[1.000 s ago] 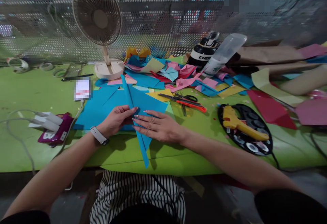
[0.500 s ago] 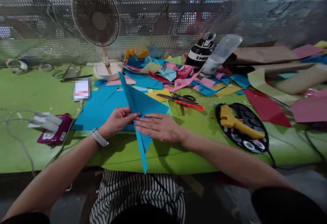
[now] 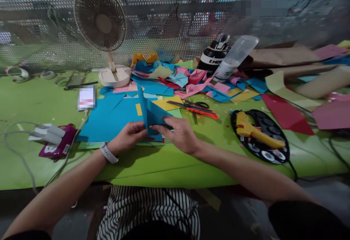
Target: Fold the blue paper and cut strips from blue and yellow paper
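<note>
A folded blue paper piece (image 3: pixel 149 113) stands up on its edge between both hands on the green table (image 3: pixel 32 101). My left hand (image 3: pixel 128 136) pinches its lower left part with fingers closed; a white watch sits on that wrist. My right hand (image 3: pixel 176 132) grips the right side of the same blue paper, fingers curled over it. Larger flat blue sheets (image 3: pixel 112 117) lie beneath and to the left.
A small fan (image 3: pixel 101 21) stands at the back left. Scissors and an orange cutter (image 3: pixel 195 108) lie right of the hands. A yellow glue gun (image 3: pixel 254 130) rests on a black palette. Coloured paper scraps (image 3: pixel 175 77), a bottle (image 3: pixel 235 55), and chargers with cables (image 3: pixel 46 132) surround them.
The long blue paper lay flat with its tip over the table edge; now it is lifted upright and folded shorter between both hands, which have closed on it.
</note>
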`<state>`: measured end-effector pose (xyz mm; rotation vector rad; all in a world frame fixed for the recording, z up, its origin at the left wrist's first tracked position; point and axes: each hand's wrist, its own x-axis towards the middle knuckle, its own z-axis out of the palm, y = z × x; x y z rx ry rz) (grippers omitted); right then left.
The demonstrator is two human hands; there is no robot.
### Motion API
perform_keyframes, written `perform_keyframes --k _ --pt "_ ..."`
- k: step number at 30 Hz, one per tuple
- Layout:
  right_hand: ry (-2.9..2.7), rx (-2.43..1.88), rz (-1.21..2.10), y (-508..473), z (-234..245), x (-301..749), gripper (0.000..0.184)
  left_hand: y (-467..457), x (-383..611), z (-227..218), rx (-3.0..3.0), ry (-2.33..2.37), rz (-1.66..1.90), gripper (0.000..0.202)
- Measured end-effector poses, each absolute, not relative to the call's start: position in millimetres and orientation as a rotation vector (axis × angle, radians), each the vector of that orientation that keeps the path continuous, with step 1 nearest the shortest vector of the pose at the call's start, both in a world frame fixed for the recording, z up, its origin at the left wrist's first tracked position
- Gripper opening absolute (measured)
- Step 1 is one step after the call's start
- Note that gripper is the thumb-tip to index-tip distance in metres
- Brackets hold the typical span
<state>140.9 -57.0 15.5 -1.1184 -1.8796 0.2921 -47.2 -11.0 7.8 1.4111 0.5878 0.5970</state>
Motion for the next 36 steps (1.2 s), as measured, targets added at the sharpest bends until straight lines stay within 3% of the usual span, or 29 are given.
perform_keyframes --k 7,19,26,36 --pt "-1.714 -1.255 0.423 -55.0 20.2 141.0 0.038 -15.4 -51.5 13.3 1.385 0.576 0.504 0.026" --pt "-1.764 -1.164 0.107 -50.6 26.1 145.2 0.031 -21.4 -44.5 13.1 1.549 0.689 0.46 0.031" --pt "-1.726 -1.131 0.758 -45.3 42.7 156.4 0.034 -26.7 -43.8 21.4 1.626 0.675 0.263 0.034" --pt "-1.681 -1.134 0.791 -44.6 34.8 154.3 0.038 -29.1 -40.6 20.7 1.639 0.729 0.342 0.037"
